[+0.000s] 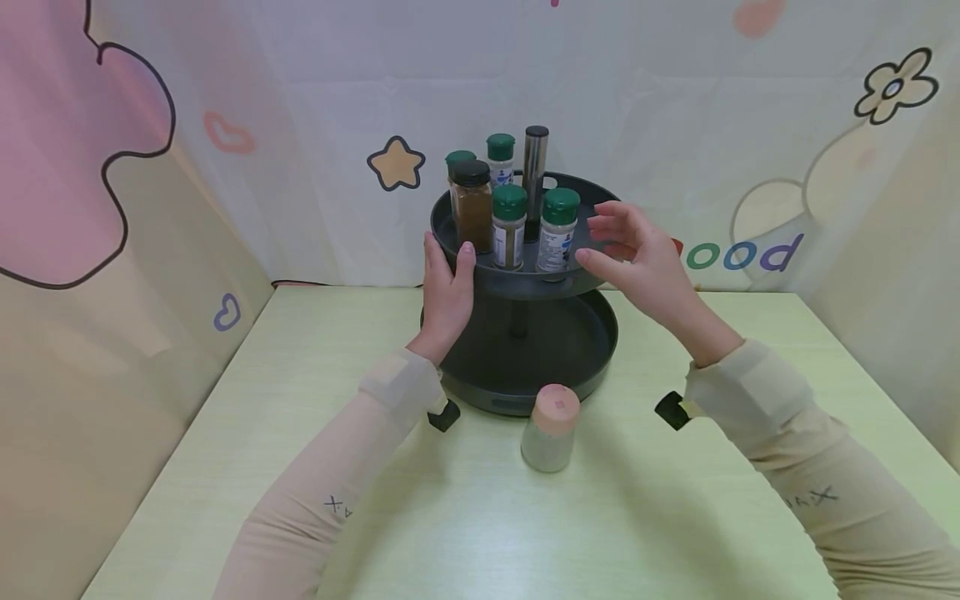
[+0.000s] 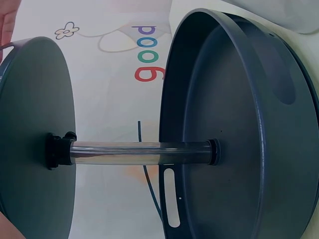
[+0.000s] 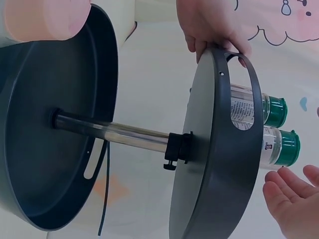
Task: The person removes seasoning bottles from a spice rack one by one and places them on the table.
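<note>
The left hand (image 1: 447, 292) grips the upper tray (image 1: 536, 285); the right hand (image 1: 637, 262), loosely spread and empty, hovers beside a green-capped jar (image 1: 557, 242). Apparently jars are being shelved; the pink-lidded jar (image 1: 551, 429), on the bench (image 1: 480, 533), probably needs grasping next.

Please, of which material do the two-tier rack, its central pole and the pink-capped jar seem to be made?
Two-tier rack: perhaps coated metal or plastic; dark, even, satin surface with soft highlights.
Central pole: probably polished metal, judging by its mirror-like streaks.
Pink-capped jar: cap likely matte plastic; the pale, seemingly translucent body could be glass or plastic.
</note>
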A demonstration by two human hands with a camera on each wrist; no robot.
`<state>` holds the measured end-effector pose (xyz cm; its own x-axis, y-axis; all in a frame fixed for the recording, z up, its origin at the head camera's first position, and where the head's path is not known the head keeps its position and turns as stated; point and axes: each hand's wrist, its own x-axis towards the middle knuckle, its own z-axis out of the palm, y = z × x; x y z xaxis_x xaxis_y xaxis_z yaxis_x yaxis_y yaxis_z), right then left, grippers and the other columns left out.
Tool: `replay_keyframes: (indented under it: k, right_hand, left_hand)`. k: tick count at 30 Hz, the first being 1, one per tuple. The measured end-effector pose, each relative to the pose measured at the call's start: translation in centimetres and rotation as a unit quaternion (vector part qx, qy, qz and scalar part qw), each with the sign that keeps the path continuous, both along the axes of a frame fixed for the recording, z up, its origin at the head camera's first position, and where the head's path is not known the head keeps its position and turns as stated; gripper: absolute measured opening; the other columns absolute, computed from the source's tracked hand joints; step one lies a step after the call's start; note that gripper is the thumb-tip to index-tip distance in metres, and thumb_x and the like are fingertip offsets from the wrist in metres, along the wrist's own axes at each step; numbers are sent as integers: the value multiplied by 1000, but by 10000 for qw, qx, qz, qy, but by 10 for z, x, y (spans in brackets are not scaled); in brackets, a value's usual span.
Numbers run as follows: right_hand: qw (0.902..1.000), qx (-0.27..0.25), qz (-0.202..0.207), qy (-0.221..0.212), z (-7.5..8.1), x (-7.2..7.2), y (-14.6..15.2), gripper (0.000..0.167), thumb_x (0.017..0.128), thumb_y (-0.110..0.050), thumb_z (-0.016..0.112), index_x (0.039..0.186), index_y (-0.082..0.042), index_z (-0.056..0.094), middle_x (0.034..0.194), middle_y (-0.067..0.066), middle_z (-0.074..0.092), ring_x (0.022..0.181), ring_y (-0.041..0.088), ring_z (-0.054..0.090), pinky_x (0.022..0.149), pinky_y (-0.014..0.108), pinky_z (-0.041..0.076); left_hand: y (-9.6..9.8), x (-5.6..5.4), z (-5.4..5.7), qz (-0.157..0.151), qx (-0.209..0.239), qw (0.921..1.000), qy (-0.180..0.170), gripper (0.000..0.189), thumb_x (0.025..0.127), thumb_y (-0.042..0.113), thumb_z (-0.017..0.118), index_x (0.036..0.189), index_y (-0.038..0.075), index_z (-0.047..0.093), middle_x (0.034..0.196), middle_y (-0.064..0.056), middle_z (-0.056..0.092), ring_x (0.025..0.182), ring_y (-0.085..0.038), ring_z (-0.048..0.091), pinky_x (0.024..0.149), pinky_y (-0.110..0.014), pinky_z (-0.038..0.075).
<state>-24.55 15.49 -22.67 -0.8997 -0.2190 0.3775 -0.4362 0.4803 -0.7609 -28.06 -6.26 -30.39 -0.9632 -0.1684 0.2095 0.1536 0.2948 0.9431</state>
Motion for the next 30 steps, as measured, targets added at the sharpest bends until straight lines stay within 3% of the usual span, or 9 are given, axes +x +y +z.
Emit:
replay_keyframes:
  k: [13, 30]
  right_hand:
    - [9985, 309, -151, -422, 4, -12, -6, 64, 82, -29, 60, 134, -8, 31, 132, 14, 43, 121, 26, 41, 101, 42, 34]
    - [9954, 526, -347, -721, 3, -25, -14, 64, 79, -36, 62, 131, -7, 35, 129, 12, 46, 115, 25, 46, 95, 42, 41]
  left_hand:
    - [0, -1, 0, 8, -11, 10000, 3, 80, 85, 59, 32, 142, 20, -9, 149, 8, -8, 137, -10, -3, 111, -35, 7]
    - [1, 1, 2, 15, -2, 10000, -22, 80, 86, 59, 32, 142, 20, -9, 149, 10, -8, 138, -10, -2, 111, -34, 8]
